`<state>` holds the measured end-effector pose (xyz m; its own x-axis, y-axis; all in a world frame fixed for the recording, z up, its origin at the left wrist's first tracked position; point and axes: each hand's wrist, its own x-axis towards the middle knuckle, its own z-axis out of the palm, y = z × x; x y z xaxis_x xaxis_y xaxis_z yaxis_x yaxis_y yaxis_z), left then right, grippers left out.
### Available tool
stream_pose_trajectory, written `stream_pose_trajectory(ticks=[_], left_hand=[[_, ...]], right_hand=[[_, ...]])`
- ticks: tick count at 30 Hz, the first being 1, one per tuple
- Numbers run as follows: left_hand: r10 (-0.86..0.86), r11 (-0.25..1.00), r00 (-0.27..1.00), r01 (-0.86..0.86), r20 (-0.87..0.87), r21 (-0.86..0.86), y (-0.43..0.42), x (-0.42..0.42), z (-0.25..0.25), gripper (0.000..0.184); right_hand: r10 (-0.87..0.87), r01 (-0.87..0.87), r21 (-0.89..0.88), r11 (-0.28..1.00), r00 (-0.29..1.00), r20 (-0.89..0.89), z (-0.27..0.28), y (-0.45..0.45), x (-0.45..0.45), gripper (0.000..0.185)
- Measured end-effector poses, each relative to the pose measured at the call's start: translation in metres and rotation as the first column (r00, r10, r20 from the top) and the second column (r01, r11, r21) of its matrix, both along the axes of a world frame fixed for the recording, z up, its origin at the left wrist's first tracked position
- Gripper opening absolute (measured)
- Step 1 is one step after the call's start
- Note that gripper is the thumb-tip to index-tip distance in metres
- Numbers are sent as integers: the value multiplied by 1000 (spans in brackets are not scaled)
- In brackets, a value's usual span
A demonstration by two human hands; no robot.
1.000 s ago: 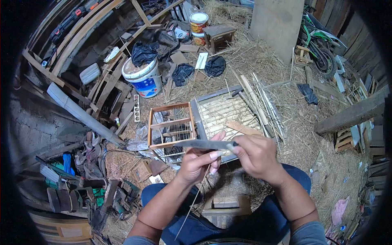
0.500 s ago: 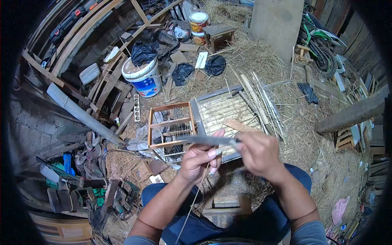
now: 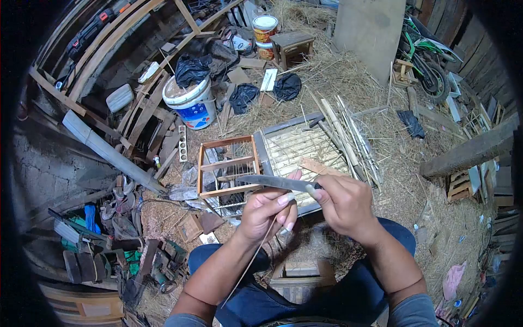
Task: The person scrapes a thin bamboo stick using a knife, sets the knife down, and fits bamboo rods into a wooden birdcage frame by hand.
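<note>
My right hand (image 3: 344, 203) is closed round the handle of a knife (image 3: 272, 182), whose blade points left across the top of my left hand. In my left hand (image 3: 268, 212) a thin strip of wood or bamboo (image 3: 249, 267) is pinched between thumb and fingers, and its long end hangs down toward my lap. The blade lies close over the left fingers; whether it touches the strip is hidden. Beyond my hands, a small wooden frame with thin bars (image 3: 227, 164) stands beside a slatted panel (image 3: 294, 146) with loose strips on it.
A bundle of long strips (image 3: 353, 144) lies at the panel's right. Further back are a white bucket (image 3: 188, 103), black plastic bags (image 3: 244, 98) and a small stool (image 3: 293, 42). A wooden beam (image 3: 468, 150) juts in from the right. Straw and shavings cover the floor.
The knife blade, blurred before, now shows sharply and sits slightly lower, tilted down toward the right. The strip's lower end has swung left. Both hands keep their hold.
</note>
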<state>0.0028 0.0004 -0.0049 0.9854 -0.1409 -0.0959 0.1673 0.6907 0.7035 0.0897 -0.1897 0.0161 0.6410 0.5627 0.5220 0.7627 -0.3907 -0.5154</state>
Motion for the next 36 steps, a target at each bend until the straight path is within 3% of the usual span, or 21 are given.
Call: stream_pose_trajectory(ticks=[2, 4, 6, 8, 10, 11, 15, 17, 21, 28, 29, 34, 36], left_hand=[[4, 1000, 1000, -3, 23, -16, 0, 2, 0, 62], [52, 996, 998, -49, -42, 77, -5, 1, 6, 55], [47, 996, 998, -45, -28, 77, -4, 0, 2, 53], [56, 994, 998, -53, -28, 96, -5, -1, 1, 51], [-6, 998, 999, 4, 38, 57, -1, -2, -9, 43], [-10, 991, 997, -1, 77, 134, 2, 0, -12, 43], [61, 993, 998, -60, -7, 100, -4, -2, -1, 43], [100, 967, 994, -85, -49, 240, -2, -2, 2, 53], [89, 962, 995, -74, -46, 265, 0, -1, 1, 49], [10, 994, 1000, -8, -18, 109, 3, -3, -7, 40], [29, 991, 999, -27, -14, 128, 1, -3, -6, 38], [-55, 995, 998, 55, -2, 85, 6, -5, -11, 39], [-70, 987, 997, 72, -23, 146, 5, -3, -9, 42]], right_hand=[[6, -6, 3, 1000, 1000, 31, 0, 1, -5, 17], [10, -10, 8, 1000, 998, 54, 1, 1, -5, 16], [-147, 147, -79, 986, 989, 6, 7, -4, 4, 15], [-135, 135, -39, 990, 991, 24, 4, -3, 5, 15], [7, -9, 24, 1000, 997, 77, 0, 2, -5, 14], [25, -25, -10, 1000, 998, 64, -1, 2, -8, 13], [18, -15, -75, 997, 999, 38, 8, 2, -11, 13], [15, -12, -38, 999, 997, 80, 2, 1, -8, 14], [-36, 37, -74, 997, 999, 10, 7, -3, -3, 17], [-3, 1, 18, 1000, 994, 105, -1, 2, 5, 16], [-1, 3, -29, 1000, 999, 50, 4, 2, -4, 14], [-24, 24, -1, 1000, 994, 103, 0, 0, 3, 15], [-3, 5, -16, 1000, 995, 99, 3, 0, 0, 16]])
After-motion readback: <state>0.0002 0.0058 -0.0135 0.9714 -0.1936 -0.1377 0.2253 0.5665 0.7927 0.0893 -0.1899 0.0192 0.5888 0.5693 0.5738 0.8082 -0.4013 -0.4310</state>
